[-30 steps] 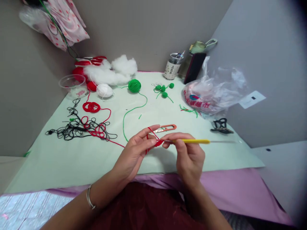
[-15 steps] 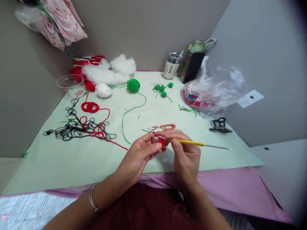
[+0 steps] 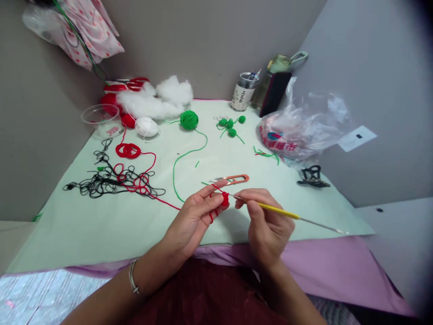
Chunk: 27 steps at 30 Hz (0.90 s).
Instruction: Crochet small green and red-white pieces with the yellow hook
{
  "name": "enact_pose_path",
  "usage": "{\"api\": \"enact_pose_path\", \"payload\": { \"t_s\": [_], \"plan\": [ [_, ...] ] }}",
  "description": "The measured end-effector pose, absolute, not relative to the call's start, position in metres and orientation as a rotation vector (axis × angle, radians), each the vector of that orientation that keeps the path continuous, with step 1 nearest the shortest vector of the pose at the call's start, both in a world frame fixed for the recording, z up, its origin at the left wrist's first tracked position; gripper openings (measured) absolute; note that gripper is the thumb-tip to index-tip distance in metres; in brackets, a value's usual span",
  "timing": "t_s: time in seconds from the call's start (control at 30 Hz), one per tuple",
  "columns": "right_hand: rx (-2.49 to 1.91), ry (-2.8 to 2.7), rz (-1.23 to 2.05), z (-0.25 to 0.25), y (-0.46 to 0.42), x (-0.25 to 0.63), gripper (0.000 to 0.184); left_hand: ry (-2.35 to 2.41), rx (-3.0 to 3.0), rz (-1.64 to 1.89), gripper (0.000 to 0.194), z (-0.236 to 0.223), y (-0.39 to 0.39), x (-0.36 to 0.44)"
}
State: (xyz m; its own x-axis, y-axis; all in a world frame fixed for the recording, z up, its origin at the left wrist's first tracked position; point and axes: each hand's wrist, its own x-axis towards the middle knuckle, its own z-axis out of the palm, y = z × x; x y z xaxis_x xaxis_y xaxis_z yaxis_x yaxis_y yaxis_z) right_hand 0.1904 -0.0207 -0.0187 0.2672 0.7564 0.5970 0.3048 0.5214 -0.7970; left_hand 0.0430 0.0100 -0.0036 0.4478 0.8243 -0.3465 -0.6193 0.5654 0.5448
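One pale green table cover [image 3: 135, 230] takes up most of what I see through the head camera. On its far right sits a see-through plastic bag [image 3: 297, 128] with red lettering, and on the left a tangle of black yarn [image 3: 98, 185] lies spread out. White stuffing [image 3: 145, 106] is heaped at the far left. Near the middle, I have the left hand [image 3: 194, 216] with its thumb and fingers closed on a small red crochet piece, a strand of red yarn [image 3: 137, 151] looped across the fingers and trailing away to the left. Just to its right, the right hand [image 3: 270, 223] grips a yellow-handled hook [image 3: 279, 211] in a narrow pinch, the metal tip pointing left at the crochet piece; I can't tell whether it is through a stitch. Orange snips [image 3: 231, 180] lie just beyond the left fingertips. Farther off, left of centre, rests a green yarn ball [image 3: 189, 119]. Smallest is the red crochet piece [image 3: 225, 199] itself, held above the cover between the left fingertips.
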Motion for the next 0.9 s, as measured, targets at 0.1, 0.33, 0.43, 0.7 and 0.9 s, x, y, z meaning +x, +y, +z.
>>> {"api": "enact_pose_path", "payload": {
  "t_s": [0.1, 0.33, 0.43, 0.7, 0.9],
  "plan": [
    [-1.017, -1.168, 0.52, -0.017, -0.02, 0.192, 0.017, 0.655, 0.368, 0.918, 0.035, -0.002, 0.01, 0.041],
    [-0.942, -1.064, 0.745, -0.019, -0.017, 0.191, 0.015, 0.721, 0.575, 0.967, 0.031, -0.001, 0.007, 0.043],
    [-0.997, -1.162, 0.673, -0.018, -0.018, 0.188, 0.017, 0.728, 0.66, 0.996, 0.028, 0.0, 0.005, 0.044],
    [-1.08, -1.599, 0.103, -0.03, -0.023, 0.187, 0.039, 0.679, 0.516, 0.97, 0.036, -0.007, 0.005, 0.047],
    [-1.035, -1.389, 0.383, -0.023, -0.019, 0.19, 0.028, 0.507, 0.445, 0.846, 0.031, -0.011, 0.01, 0.045]
  ]
}}
